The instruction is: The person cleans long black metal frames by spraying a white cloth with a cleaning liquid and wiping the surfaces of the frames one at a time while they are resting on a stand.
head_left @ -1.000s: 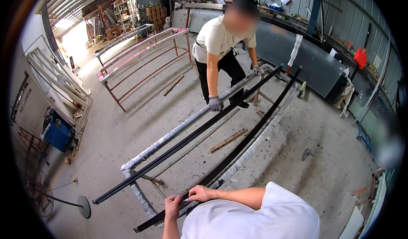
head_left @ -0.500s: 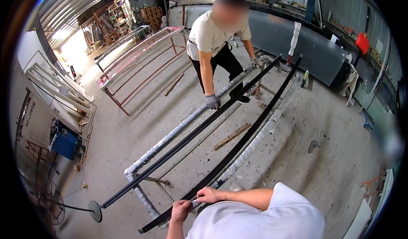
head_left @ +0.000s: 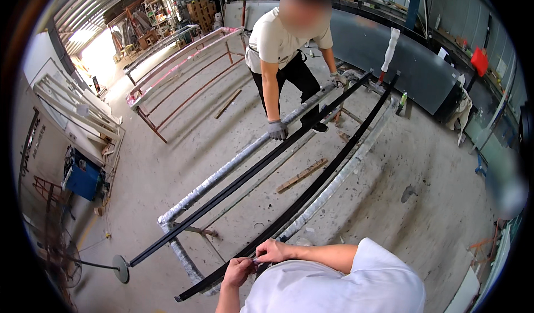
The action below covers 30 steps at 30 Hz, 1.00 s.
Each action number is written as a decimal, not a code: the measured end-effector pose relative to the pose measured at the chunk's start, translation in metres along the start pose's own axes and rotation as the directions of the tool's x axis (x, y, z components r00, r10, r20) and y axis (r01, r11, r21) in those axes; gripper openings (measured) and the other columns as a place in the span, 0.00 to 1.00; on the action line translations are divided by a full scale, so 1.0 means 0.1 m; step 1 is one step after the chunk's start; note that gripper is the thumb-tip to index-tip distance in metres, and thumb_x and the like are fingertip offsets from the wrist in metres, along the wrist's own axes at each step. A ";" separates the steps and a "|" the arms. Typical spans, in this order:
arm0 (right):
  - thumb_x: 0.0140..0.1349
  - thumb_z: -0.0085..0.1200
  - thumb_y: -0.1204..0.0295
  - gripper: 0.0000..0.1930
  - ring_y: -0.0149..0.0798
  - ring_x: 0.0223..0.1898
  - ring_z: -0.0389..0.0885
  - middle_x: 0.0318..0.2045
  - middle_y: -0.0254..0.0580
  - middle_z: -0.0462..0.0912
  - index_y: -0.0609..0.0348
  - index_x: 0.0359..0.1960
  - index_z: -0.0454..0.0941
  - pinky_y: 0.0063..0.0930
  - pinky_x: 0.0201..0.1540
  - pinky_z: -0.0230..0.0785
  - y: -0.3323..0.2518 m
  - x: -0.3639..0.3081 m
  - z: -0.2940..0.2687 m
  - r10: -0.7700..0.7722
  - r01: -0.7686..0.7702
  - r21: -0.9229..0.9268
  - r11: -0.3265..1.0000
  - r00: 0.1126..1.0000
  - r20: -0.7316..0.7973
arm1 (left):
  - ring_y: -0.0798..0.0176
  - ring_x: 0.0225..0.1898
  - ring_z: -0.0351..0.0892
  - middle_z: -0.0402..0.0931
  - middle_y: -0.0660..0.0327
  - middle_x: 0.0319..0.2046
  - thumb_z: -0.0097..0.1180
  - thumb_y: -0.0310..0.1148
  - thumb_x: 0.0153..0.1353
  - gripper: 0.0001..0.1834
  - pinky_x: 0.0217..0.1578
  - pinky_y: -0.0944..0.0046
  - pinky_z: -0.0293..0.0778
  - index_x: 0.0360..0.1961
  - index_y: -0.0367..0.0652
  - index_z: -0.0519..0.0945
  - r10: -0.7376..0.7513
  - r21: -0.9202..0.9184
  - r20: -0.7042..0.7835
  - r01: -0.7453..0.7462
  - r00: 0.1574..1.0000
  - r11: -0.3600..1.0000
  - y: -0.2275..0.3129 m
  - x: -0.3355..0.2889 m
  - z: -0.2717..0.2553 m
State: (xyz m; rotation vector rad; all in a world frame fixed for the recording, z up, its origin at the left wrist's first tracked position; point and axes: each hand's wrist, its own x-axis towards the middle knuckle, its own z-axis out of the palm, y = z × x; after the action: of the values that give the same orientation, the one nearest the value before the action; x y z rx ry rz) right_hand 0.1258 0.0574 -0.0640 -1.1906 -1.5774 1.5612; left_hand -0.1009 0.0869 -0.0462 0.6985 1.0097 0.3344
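My left hand (head_left: 239, 272) and my right hand (head_left: 271, 250) meet close before my body at the lower middle. The fingers of both are pinched together on a small pale thing, too small and too covered to name. Just beyond them runs the near long black bar (head_left: 322, 189), slightly bowed in the view. A second long black bar (head_left: 222, 195) lies roughly parallel, farther off. Both rest across a stand (head_left: 206, 189) whose rails are wrapped in grey-white covering. Opposite me, a person leans over the far rail with a gloved hand (head_left: 277, 130) on it.
A round grey disc (head_left: 120, 269) on a rod is by the far bar's left end. A wooden strip (head_left: 302, 175) lies on the floor under the stand. Another stand (head_left: 183, 71) with pinkish rails is behind at left. A large dark panel (head_left: 384, 57) leans at the back.
My hands have shifted slightly and stay together, still pinching. The whole view has moved a little. The other person keeps nearly the same leaning pose.
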 end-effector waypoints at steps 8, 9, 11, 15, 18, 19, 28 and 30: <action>0.58 0.64 0.63 0.14 0.34 0.29 0.81 0.26 0.45 0.85 0.64 0.34 0.83 0.32 0.34 0.74 -0.03 0.24 0.05 -0.047 0.044 -0.184 0.982 0.999 -0.007 | 0.67 0.26 0.79 0.83 0.57 0.27 0.53 0.26 0.63 0.11 0.30 0.67 0.76 0.34 0.28 0.84 0.111 0.200 -0.091 -0.091 0.990 0.976 0.08 0.00 -0.09; 0.58 0.64 0.63 0.14 0.35 0.28 0.81 0.26 0.46 0.85 0.64 0.34 0.83 0.33 0.34 0.74 -0.02 0.29 0.05 -0.066 0.059 -0.205 0.977 0.997 -0.031 | 0.67 0.26 0.79 0.83 0.58 0.27 0.52 0.26 0.62 0.11 0.30 0.67 0.75 0.35 0.28 0.84 0.137 0.260 -0.129 -0.100 0.982 0.960 0.12 -0.01 -0.09; 0.59 0.63 0.62 0.14 0.34 0.28 0.80 0.25 0.46 0.84 0.63 0.34 0.83 0.33 0.33 0.73 -0.06 0.32 0.09 -0.087 0.070 -0.218 0.973 0.994 -0.070 | 0.70 0.29 0.78 0.83 0.60 0.29 0.50 0.28 0.66 0.14 0.33 0.69 0.75 0.40 0.29 0.84 0.198 0.375 -0.119 -0.141 0.973 0.916 0.16 -0.05 -0.14; 0.61 0.60 0.58 0.17 0.44 0.30 0.83 0.27 0.52 0.84 0.62 0.37 0.84 0.38 0.38 0.74 -0.21 0.34 0.07 0.060 -0.060 -0.136 0.989 0.998 0.001 | 0.74 0.30 0.75 0.83 0.64 0.28 0.55 0.30 0.65 0.13 0.34 0.70 0.72 0.40 0.30 0.85 0.200 0.545 -0.107 -0.111 0.974 0.831 0.34 -0.15 -0.11; 0.64 0.59 0.61 0.15 0.32 0.25 0.77 0.23 0.44 0.83 0.62 0.37 0.84 0.33 0.32 0.71 -0.01 0.37 0.10 -0.036 0.030 -0.155 0.987 0.999 -0.035 | 0.75 0.33 0.75 0.83 0.65 0.30 0.57 0.31 0.66 0.14 0.36 0.70 0.73 0.43 0.29 0.85 0.187 0.554 -0.094 -0.105 0.978 0.826 0.46 -0.22 0.00; 0.64 0.58 0.60 0.15 0.32 0.25 0.77 0.22 0.44 0.83 0.62 0.36 0.85 0.33 0.32 0.71 -0.04 0.39 0.09 -0.006 0.004 -0.153 0.988 1.000 -0.014 | 0.75 0.34 0.75 0.84 0.65 0.32 0.57 0.32 0.66 0.15 0.37 0.71 0.73 0.45 0.28 0.84 0.183 0.572 -0.063 -0.115 0.981 0.812 0.45 -0.19 -0.06; 0.61 0.61 0.63 0.13 0.29 0.26 0.78 0.23 0.41 0.84 0.63 0.35 0.85 0.31 0.32 0.72 -0.06 0.30 0.05 -0.038 0.040 -0.046 0.998 0.998 0.046 | 0.72 0.26 0.74 0.81 0.62 0.23 0.55 0.32 0.59 0.14 0.29 0.67 0.72 0.35 0.29 0.84 0.262 0.741 -0.092 -0.110 0.961 0.662 0.43 -0.09 0.04; 0.61 0.61 0.64 0.13 0.29 0.26 0.78 0.23 0.41 0.84 0.63 0.35 0.84 0.31 0.32 0.72 -0.10 0.28 0.01 -0.055 0.059 -0.078 0.995 0.997 0.045 | 0.72 0.24 0.72 0.80 0.62 0.21 0.54 0.32 0.59 0.14 0.27 0.66 0.70 0.34 0.29 0.85 0.261 0.708 -0.101 -0.115 0.960 0.697 0.42 -0.07 0.07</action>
State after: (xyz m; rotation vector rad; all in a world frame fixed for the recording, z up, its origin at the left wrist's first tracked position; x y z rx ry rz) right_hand 0.1115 0.0834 -0.0591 -1.1510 -1.7005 1.5093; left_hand -0.0962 0.1117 -0.0113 1.4991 1.2658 0.1895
